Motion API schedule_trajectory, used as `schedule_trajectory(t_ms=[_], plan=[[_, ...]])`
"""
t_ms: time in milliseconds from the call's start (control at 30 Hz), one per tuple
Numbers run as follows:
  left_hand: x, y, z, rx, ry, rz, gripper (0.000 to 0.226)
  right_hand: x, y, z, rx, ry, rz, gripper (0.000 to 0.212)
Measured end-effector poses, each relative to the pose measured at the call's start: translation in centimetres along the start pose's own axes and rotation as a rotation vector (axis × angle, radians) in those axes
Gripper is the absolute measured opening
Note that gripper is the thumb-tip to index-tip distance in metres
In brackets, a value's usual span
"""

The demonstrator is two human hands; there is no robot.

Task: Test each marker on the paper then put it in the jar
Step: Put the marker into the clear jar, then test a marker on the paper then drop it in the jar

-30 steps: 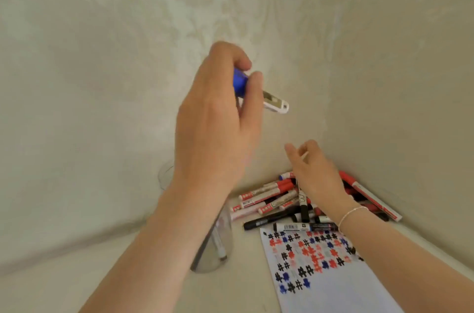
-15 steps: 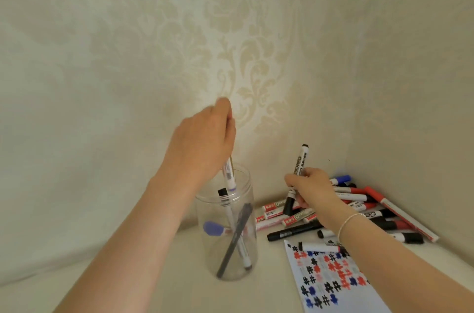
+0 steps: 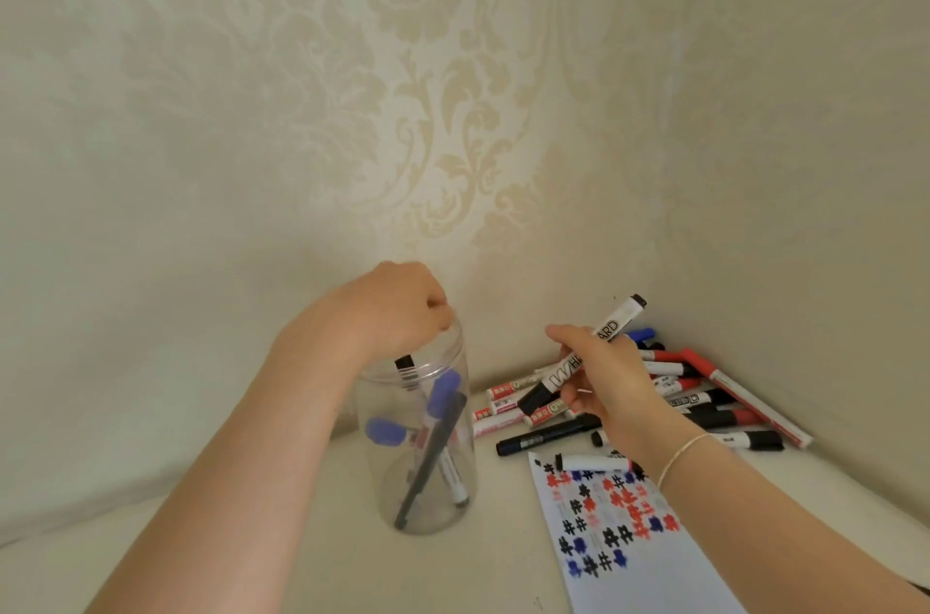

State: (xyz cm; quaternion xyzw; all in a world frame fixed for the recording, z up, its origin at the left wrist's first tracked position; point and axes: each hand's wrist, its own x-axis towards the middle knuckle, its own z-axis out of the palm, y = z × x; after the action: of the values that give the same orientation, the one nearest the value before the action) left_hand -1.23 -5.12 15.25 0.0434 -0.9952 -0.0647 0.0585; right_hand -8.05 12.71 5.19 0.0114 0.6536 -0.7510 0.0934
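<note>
- The black-capped whiteboard marker (image 3: 584, 359) is up in the air over the pile, held slantwise in the right hand (image 3: 604, 382); the fingers are wrapped round its middle, the cap end points down and left, the other end up and right.
- The left hand (image 3: 397, 311) sits at the mouth of the clear jar (image 3: 417, 442), fingers curled loosely downward over the rim. Whether it has hold of anything I cannot tell; a black marker end shows just below it inside the jar.
- The jar holds several markers leaning against its wall, two with blue caps and a dark slim pen among them.
- The paper (image 3: 619, 543) lies to the right of the jar, its upper part covered with black, red and blue hash marks; the lower part is bare.
- The pile of markers (image 3: 704, 402) lies in the corner behind the paper, one white marker resting across the paper's top edge.
- My judgement: the step in hand is testing this marker. Bring the free left hand over to pull the cap off, write on the bare lower part of the sheet, recap firmly, then drop it in cap-up so it leans with the rest.
</note>
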Motion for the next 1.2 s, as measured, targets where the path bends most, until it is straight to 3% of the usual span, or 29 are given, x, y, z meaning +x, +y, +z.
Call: schedule_trajectory(t_ms=[67, 133, 267, 367, 433, 600, 667, 900, 1100, 1200], plan=[[-2.0, 2.2, -0.2, -0.048, 0.376, 0.074, 0.03, -0.2, -0.1, -0.5, 0.009, 0.054, -0.02, 0.026], [-4.4, 5.2, 0.9, -0.195, 0.457, 0.21, 0.023, -0.5, -0.1, -1.1, 0.048, 0.104, -0.051, 0.027], [-5.0, 8.3, 8.5, -0.119, 0.146, 0.279, 0.033, -1.5, 0.2, -2.3, 0.136, 0.157, -0.133, 0.027], [-3.4, 8.7, 11.6, -0.408, -0.018, 0.257, 0.014, -2.2, 0.7, -3.3, 0.1, 0.153, -0.188, 0.031], [-2.6, 8.6, 12.5, -0.561, -0.048, 0.307, 0.012, -2.7, 1.3, -3.9, 0.04, 0.119, -0.213, 0.03], [-2.7, 8.4, 13.8, -0.619, -0.095, 0.413, 0.014, -3.1, 2.4, -5.8, 0.001, -0.122, -0.104, 0.015], [-2.9, 8.6, 14.4, -0.682, -0.132, 0.414, 0.026, -3.1, 2.5, -6.5, -0.01, -0.205, -0.08, 0.013], [-3.5, 9.3, 14.2, -0.863, -0.097, 0.411, 0.028, -3.5, 2.4, -7.2, 0.053, -0.34, -0.09, 0.023], [-3.7, 9.0, 15.0, -1.086, -0.306, 0.363, 0.035, -3.8, 2.8, -7.7, 0.042, -0.404, -0.131, 0.017], [-4.0, 9.0, 14.8, -1.207, -0.441, 0.312, 0.048, -3.9, 2.3, -8.0, 0.018, -0.476, -0.131, 0.014]])
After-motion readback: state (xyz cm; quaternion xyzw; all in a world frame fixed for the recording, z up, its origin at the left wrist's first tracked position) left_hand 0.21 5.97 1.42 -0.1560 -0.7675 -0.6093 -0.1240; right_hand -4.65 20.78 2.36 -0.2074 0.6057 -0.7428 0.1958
